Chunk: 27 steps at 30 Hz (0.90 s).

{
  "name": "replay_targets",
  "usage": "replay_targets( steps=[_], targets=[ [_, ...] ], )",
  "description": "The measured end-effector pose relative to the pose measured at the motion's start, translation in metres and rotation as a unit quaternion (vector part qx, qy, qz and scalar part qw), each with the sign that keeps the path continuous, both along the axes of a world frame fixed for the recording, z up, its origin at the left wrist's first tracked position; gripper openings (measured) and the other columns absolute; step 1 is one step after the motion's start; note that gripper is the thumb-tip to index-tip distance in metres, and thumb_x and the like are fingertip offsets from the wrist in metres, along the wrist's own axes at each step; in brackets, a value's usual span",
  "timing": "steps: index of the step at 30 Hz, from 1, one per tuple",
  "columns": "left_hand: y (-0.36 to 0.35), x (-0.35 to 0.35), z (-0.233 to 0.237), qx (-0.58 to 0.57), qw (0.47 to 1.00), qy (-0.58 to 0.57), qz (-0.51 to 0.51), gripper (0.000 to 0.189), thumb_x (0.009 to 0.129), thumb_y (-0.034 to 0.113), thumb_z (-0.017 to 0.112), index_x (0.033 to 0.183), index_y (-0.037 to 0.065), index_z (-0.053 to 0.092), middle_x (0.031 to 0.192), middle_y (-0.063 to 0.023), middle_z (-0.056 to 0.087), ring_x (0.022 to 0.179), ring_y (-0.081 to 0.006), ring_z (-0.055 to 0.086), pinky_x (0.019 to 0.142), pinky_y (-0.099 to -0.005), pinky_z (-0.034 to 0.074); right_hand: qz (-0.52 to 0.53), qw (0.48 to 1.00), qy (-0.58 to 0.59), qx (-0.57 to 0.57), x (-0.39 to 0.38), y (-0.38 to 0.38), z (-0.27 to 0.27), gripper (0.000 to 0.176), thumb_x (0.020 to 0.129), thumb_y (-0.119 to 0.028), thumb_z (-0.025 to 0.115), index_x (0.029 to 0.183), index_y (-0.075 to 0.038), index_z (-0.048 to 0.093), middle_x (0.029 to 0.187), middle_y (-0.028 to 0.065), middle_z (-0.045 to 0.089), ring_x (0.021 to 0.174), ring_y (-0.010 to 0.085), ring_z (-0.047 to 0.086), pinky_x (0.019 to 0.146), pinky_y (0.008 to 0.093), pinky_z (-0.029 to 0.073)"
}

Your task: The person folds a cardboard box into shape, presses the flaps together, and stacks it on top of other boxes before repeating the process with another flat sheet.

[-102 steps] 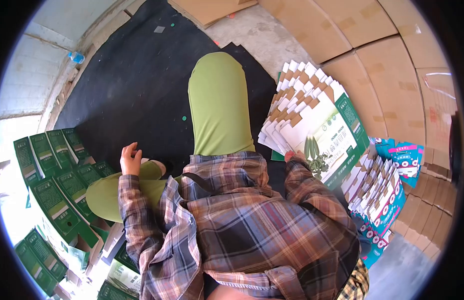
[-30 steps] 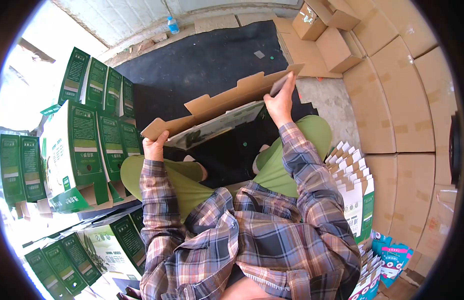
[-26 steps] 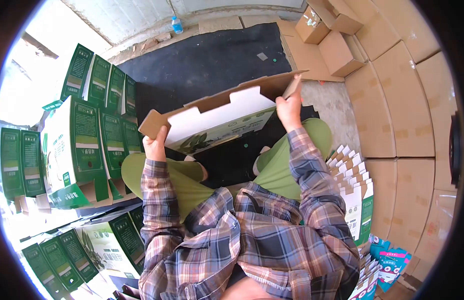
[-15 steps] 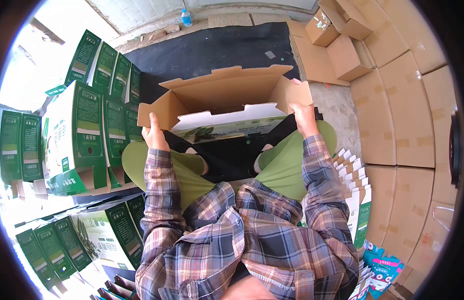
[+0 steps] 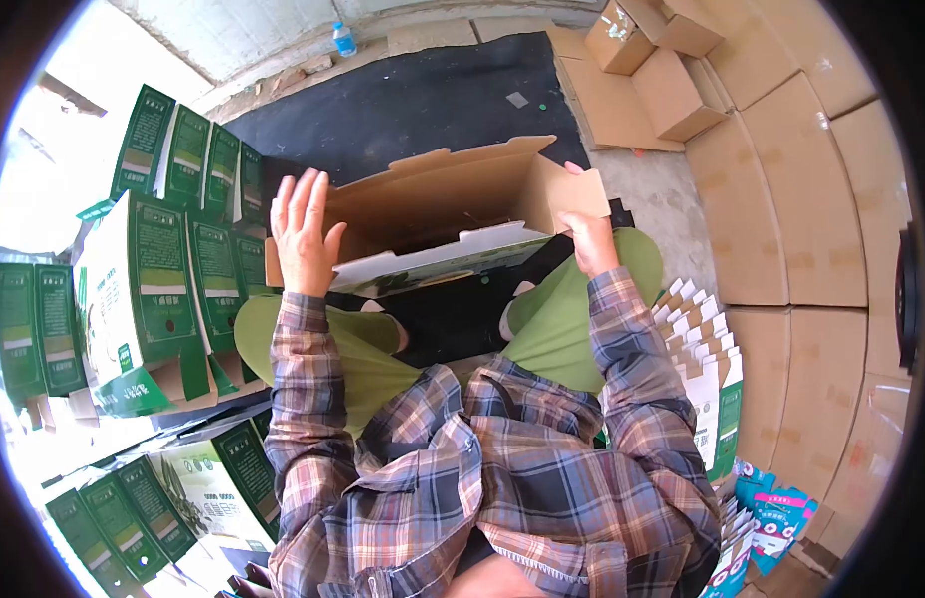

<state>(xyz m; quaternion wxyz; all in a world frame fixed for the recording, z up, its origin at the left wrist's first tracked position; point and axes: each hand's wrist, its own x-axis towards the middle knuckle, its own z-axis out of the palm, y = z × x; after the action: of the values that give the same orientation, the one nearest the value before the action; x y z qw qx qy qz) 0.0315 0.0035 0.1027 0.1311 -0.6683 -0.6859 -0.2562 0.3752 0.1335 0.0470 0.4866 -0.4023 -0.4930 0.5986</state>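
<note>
Between my knees stands an open-topped cardboard box (image 5: pixel 433 267), brown inside, with a white and green printed outer face. My right hand (image 5: pixel 588 229) grips the flap at its right end, thumb on the near side and fingers behind. At the left end, my left hand (image 5: pixel 305 231) is raised with its fingers stretched out, back of the hand toward me, overlapping the left flap (image 5: pixel 273 263). The long far wall of the box leans up behind the opening, and the lower part of the inside is in shadow.
Stacked green and white printed boxes (image 5: pixel 163 279) rise close on my left. Folded white-edged cartons (image 5: pixel 697 339) stand by my right elbow. Large brown cartons (image 5: pixel 771 199) form a wall at right. A black mat (image 5: pixel 413 110) covers the floor ahead, with a water bottle (image 5: pixel 344 40) beyond.
My left hand has let go of the left flap and opened, lifting up and over it. The right hand keeps its grip on the right flap. The view has shifted slightly.
</note>
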Motion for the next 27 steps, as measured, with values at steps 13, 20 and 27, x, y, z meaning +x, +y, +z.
replay_targets(
  steps=[13,20,27],
  targets=[
    [-0.013,-0.005,-0.039,-0.195,0.975,-0.026,-0.104,0.025,0.065,0.002,0.069,0.089,0.012,0.069,0.092,-0.0038,0.055,0.094,-0.0259,0.052,0.083,-0.0379,0.044,0.025,0.999,-0.035,0.027,0.009,-0.011,-0.001,0.06,0.078,0.003,0.052,0.136,-0.001,0.037,0.137,0.0078,0.044,0.126,0.0169,0.04,0.103,0.0283,0.032],
    [-0.01,-0.007,-0.039,-0.19,0.975,-0.018,-0.116,0.025,0.067,0.006,0.07,0.092,0.01,0.068,0.095,-0.0046,0.056,0.1,-0.0256,0.052,0.09,-0.0397,0.042,0.211,0.905,-0.34,0.145,0.002,-0.001,0.01,0.047,0.088,-0.036,0.058,0.12,-0.002,0.057,0.14,0.0129,0.041,0.125,0.0284,0.043,0.099,0.0383,0.037],
    [-0.073,-0.006,-0.03,0.169,0.964,-0.158,0.133,0.039,0.086,0.024,0.062,0.118,0.003,0.058,0.117,-0.0146,0.051,0.11,-0.028,0.049,0.091,-0.0379,0.042,0.17,0.871,-0.409,0.215,-0.006,-0.006,0.004,0.035,0.09,-0.027,0.052,0.114,-0.005,0.062,0.141,0.0083,0.041,0.117,0.0311,0.048,0.099,0.0379,0.038]
  ],
)
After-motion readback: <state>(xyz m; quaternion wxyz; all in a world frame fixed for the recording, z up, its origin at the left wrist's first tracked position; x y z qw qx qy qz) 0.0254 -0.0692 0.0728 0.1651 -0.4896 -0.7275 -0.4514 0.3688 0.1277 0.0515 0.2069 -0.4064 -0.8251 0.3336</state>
